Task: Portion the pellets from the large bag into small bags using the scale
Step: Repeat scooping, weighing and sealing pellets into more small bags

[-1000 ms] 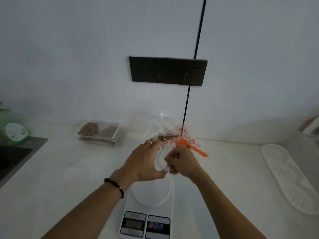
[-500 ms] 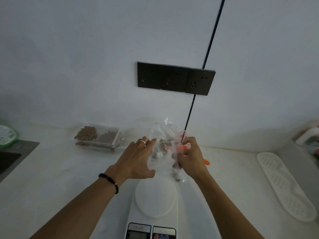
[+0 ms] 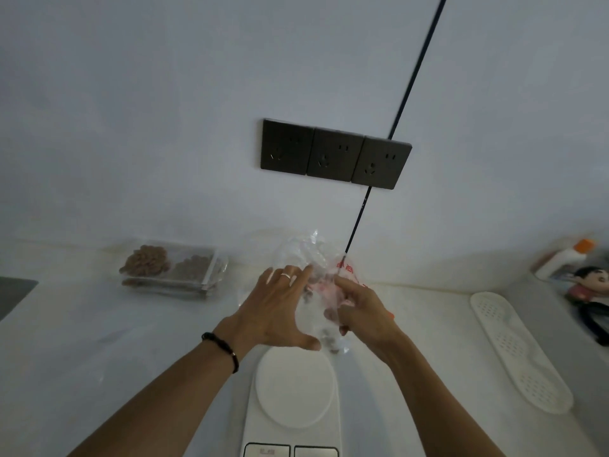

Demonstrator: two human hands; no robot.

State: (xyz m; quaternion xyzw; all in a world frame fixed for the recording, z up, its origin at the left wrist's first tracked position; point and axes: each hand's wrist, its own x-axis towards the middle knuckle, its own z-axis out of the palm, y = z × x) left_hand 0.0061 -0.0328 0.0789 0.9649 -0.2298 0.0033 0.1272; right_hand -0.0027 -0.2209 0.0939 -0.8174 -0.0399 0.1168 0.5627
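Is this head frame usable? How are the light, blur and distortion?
Head view: dim, flat, greyish light with weak shadows and no glare; wide-angle bending tilts the sockets and stretches the corners; the hands, left and right, and the bag are slightly soft; the scale display is cut off below.

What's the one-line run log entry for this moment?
both hands hold small clear bag above scale | few pellets inside | scale platter bare | filled bags back left

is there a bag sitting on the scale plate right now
No, the round scale plate is bare; both hands hold the small clear bag just beyond it.
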